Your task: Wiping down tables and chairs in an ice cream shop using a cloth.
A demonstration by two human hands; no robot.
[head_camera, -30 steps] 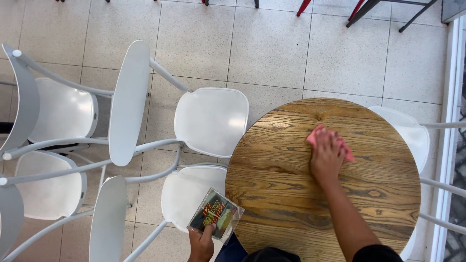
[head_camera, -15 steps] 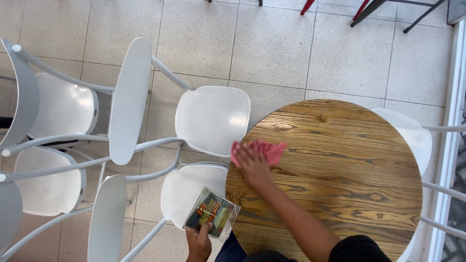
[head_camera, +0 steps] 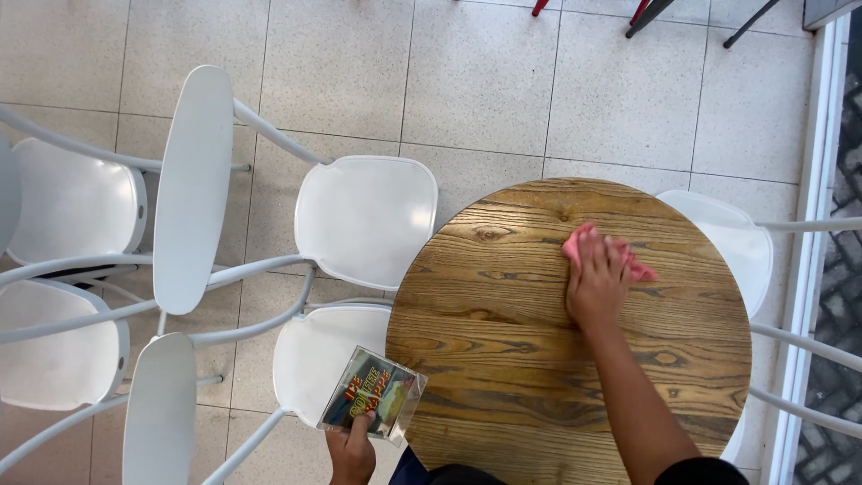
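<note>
My right hand (head_camera: 596, 286) presses flat on a pink cloth (head_camera: 579, 242) on the far right part of the round wooden table (head_camera: 503, 359). The cloth shows at my fingertips, mostly under the palm. At the bottom of the view, my left hand (head_camera: 352, 452) holds up a clear square stand with a colourful card inside (head_camera: 373, 393), just off the table's near left edge, over a white chair seat.
White chairs stand to the left of the table: one seat (head_camera: 364, 220) at its far left edge, another (head_camera: 314, 359) at its near left. One more white chair (head_camera: 732, 242) sits at the right. A white frame (head_camera: 808, 224) runs along the right side. The floor is pale tile.
My right hand swept the pink cloth from the table's right side over to its left edge, and has now come back to the right. My left hand has kept the card stand almost still.
</note>
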